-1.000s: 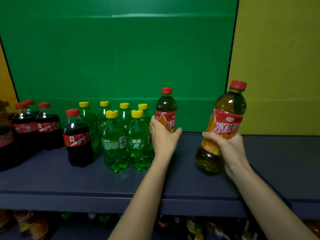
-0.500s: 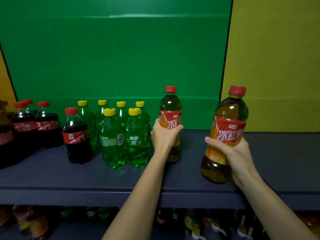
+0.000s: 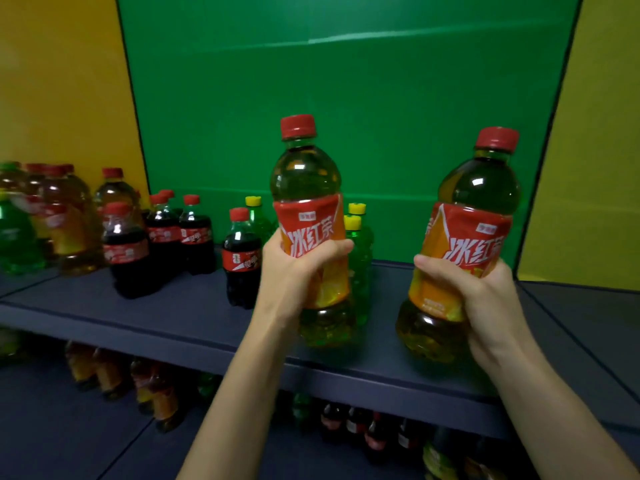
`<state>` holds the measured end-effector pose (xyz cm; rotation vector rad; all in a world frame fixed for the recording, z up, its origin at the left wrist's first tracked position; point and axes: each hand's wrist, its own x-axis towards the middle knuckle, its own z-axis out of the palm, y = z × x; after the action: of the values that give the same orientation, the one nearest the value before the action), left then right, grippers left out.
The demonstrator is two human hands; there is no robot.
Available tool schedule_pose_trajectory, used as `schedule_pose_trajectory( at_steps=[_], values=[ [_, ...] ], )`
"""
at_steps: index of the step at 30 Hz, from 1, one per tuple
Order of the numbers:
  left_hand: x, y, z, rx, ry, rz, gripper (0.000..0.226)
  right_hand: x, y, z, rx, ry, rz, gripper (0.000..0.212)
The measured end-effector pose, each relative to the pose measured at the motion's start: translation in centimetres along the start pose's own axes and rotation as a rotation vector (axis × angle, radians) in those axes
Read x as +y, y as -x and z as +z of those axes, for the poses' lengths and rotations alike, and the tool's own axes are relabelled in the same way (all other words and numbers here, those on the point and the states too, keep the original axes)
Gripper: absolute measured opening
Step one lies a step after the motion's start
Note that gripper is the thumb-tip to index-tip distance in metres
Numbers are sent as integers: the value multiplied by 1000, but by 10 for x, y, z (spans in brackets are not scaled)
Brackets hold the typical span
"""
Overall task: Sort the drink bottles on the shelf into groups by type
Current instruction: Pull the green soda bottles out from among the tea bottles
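Note:
My left hand (image 3: 294,271) grips an iced tea bottle (image 3: 308,188) with a red cap and orange-red label, lifted above the dark shelf (image 3: 166,320). My right hand (image 3: 485,299) grips a second iced tea bottle (image 3: 474,216) of the same kind, held up to the right. Behind the left bottle stand green soda bottles (image 3: 360,244) with yellow caps, mostly hidden. Cola bottles (image 3: 240,258) with red caps stand left of them. More iced tea bottles (image 3: 69,216) are grouped at the far left.
A green panel (image 3: 346,116) backs the shelf, with yellow panels at both sides. A lower shelf (image 3: 69,427) holds several more bottles. One green bottle (image 3: 14,237) stands at the far left edge. Bare shelf surface (image 3: 588,323) lies to the right.
Both hands have lifted their iced tea bottles off the shelf and nearer to me. The view has swung left, bringing the iced tea group at the far left into sight.

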<state>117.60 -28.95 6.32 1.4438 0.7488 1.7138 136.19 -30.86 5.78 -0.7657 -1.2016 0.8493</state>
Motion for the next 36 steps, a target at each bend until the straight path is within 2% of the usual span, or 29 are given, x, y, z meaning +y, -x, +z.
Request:
schedule_pose_trajectory(
  at_steps=[6,9,12,15,19,22,26,36],
  values=[
    [27,15,-106,188,-102,7,41,19,1,78,-187,-67,41,47],
    [40,26,-165,278,-183,6,50,31,8,127,-230,-85,56,50],
    [56,39,-223,348,-230,15,51,43,18,181,-258,-117,74,38],
    [76,54,-284,417,-279,18,55,55,32,239,-277,-124,106,43],
    [100,72,-365,453,-370,-9,53,69,49,316,-314,-144,139,53],
    [117,83,-418,498,-428,0,54,78,57,371,-335,-156,150,52],
    [133,92,-479,558,-470,-7,59,93,60,437,-385,-172,159,34],
    [118,66,-600,645,-457,15,60,142,45,574,-438,-155,158,41]
  ],
)
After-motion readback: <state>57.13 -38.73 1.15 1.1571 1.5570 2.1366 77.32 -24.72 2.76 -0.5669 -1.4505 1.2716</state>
